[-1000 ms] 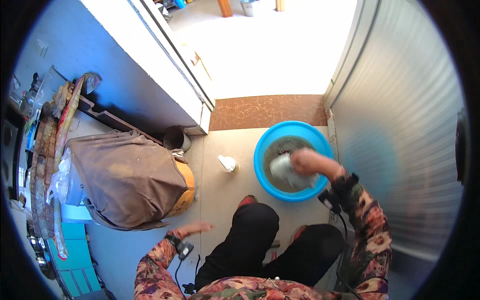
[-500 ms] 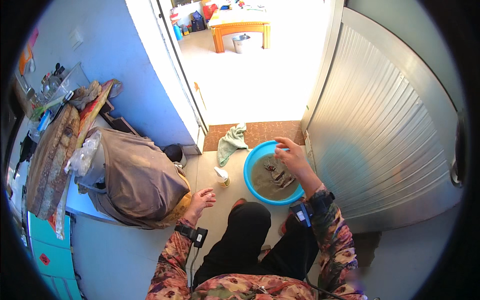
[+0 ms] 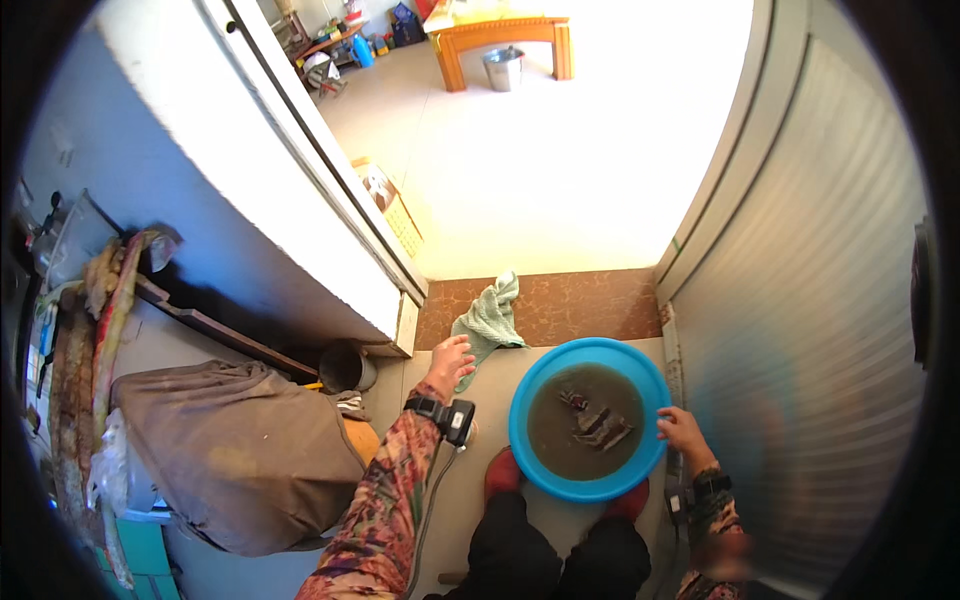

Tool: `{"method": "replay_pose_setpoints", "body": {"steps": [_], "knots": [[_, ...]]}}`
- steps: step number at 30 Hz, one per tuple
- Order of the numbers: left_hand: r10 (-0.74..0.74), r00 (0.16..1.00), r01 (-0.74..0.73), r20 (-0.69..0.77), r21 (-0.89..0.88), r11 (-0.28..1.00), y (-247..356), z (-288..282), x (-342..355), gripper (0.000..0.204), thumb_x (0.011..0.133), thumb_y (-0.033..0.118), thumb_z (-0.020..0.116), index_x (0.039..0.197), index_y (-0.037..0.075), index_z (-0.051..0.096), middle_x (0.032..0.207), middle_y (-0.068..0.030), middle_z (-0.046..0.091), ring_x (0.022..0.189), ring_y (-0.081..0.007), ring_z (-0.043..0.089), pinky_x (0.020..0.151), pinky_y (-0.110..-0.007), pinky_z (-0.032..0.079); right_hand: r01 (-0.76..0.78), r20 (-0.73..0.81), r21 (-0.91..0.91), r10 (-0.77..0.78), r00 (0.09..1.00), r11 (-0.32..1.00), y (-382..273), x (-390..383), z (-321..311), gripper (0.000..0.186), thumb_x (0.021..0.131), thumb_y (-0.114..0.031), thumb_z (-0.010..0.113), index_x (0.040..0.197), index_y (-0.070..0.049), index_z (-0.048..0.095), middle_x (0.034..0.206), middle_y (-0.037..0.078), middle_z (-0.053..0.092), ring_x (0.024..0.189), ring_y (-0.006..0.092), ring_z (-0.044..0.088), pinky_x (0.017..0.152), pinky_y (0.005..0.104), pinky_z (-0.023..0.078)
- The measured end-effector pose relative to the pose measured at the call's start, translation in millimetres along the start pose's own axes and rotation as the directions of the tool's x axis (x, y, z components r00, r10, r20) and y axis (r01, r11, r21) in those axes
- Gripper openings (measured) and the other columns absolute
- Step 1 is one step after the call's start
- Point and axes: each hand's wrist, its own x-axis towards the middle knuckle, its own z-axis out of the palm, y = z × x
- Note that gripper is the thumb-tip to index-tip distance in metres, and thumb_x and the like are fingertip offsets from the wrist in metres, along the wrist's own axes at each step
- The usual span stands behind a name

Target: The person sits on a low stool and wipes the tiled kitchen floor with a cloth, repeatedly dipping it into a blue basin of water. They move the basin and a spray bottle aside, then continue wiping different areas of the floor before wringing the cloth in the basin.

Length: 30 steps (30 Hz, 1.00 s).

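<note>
A blue plastic basin (image 3: 518, 430) stands on the floor between my feet, holding murky brown water. A dark, striped, cloth-like item (image 3: 603, 427) lies partly under the water. My right hand (image 3: 684, 437) is at the basin's right rim, fingers slightly bent and apart; whether they touch the rim is hard to tell. My left hand (image 3: 451, 364) hovers empty with its fingers apart, to the left of the basin. Just beyond it, a pale green cloth (image 3: 490, 318) lies across the brown doorsill. The white bottle is mostly hidden by my left forearm.
A ribbed metal door (image 3: 800, 330) rises close on the right. At left are a brown cloth-covered pile (image 3: 240, 450) and a dark bucket (image 3: 347, 368) by the wall. Through the doorway stand a yellow basket (image 3: 402, 222), a wooden table (image 3: 500, 38) and a metal pail (image 3: 503, 69).
My view has shifted forward over the basin. My right hand has gone from above the water to the right rim; my left hand has reached forward toward the green cloth.
</note>
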Motion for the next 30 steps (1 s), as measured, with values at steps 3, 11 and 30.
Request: {"method": "replay_pose_setpoints", "body": {"steps": [3,11,30], "knots": [[-0.156,0.983,0.162,-0.092,0.060,0.985,-36,3,58,0.042,0.089,0.012,0.060,0.131,0.010,0.054,0.123,-0.0106,0.054,0.101,-0.0280,0.054,0.077,-0.042,0.051,-0.054,-0.262,-0.320,-0.033,0.964,0.946,66,19,30,0.056,0.083,-0.018,0.069,0.134,-0.003,0.049,0.119,0.021,0.058,0.104,0.0316,0.059,0.085,0.0443,0.047],[-0.239,0.959,0.266,-0.152,0.184,0.946,-104,-6,137,0.060,0.081,0.019,0.069,0.137,0.012,0.049,0.128,-0.0140,0.051,0.112,-0.0328,0.049,0.092,-0.049,0.042,-0.098,-0.358,0.137,0.141,0.923,0.986,148,29,59,0.065,0.084,-0.013,0.069,0.140,0.001,0.039,0.131,0.021,0.054,0.117,0.0316,0.053,0.102,0.0430,0.040],[0.405,0.817,-0.572,0.410,0.658,0.489,20,53,2,0.056,0.084,0.013,0.069,0.136,0.006,0.050,0.130,-0.0175,0.051,0.121,-0.0327,0.051,0.102,-0.040,0.040,-0.020,-0.320,0.635,0.285,0.903,0.773,164,17,80,0.050,0.093,-0.021,0.064,0.133,0.005,0.048,0.121,0.017,0.059,0.106,0.0250,0.056,0.094,0.0375,0.044]]}}
